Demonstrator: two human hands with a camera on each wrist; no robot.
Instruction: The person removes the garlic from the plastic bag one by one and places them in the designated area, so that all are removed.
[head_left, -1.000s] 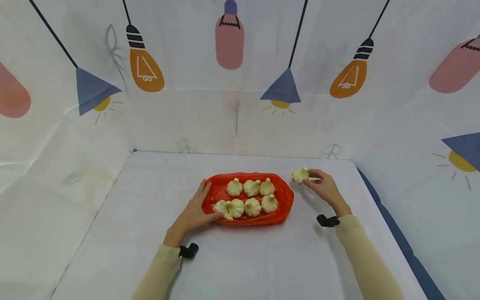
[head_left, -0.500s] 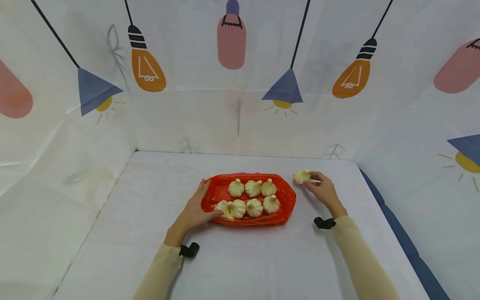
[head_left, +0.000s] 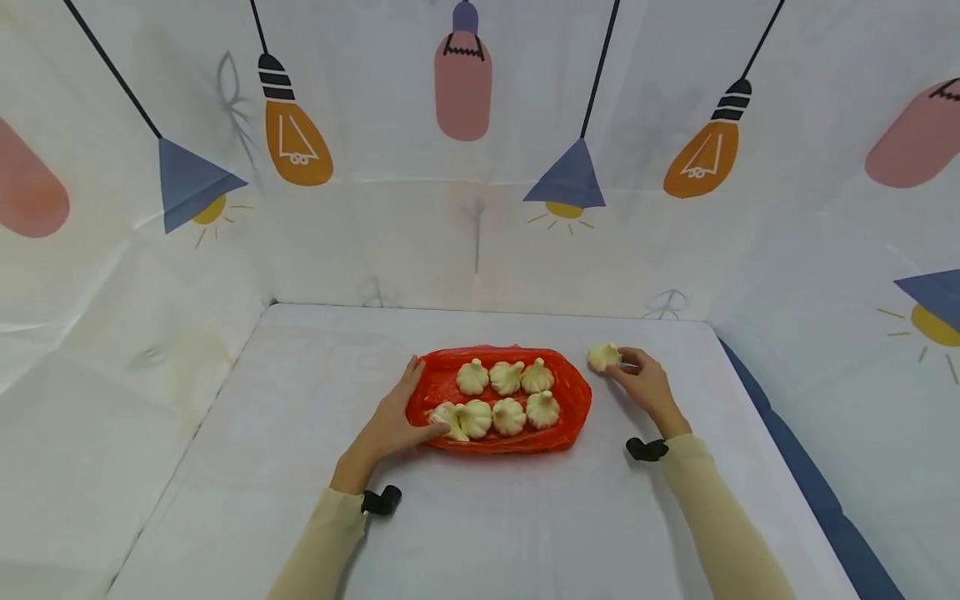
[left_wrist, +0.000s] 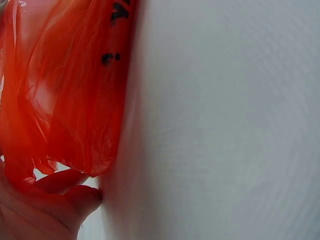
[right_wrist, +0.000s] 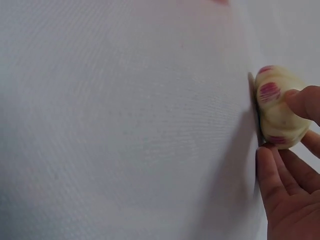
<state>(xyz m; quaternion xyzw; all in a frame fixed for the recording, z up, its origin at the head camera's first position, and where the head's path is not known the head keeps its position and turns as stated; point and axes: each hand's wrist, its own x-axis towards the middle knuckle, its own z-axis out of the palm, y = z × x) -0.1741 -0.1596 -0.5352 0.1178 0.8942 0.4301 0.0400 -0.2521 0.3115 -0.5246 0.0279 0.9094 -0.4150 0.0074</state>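
My left hand (head_left: 390, 423) grips the left end of a red tray (head_left: 573, 400) wrapped in thin red plastic, its thumb over the near rim and its fingers along the left side. Several pale garlic bulbs (head_left: 508, 416) lie in the tray in two rows. In the left wrist view, curled fingers (left_wrist: 82, 197) sit at the end of the red wrapping (left_wrist: 75, 100). Right of the tray, my right hand (head_left: 648, 390) pinches a single garlic bulb (head_left: 602, 357). The right wrist view shows this bulb (right_wrist: 280, 112), marked with pink-purple patches, at the white surface between thumb and fingers.
Both hands work over a white table (head_left: 487, 517). White cloth walls (head_left: 337, 242) printed with lamps and light bulbs rise at its back and sides. A blue strip (head_left: 780, 450) runs along the table's right edge.
My right hand has lowered slightly toward the table with the garlic bulb in its fingers. My left hand stays at the tray's left end, and the bulbs in the tray keep their arrangement.
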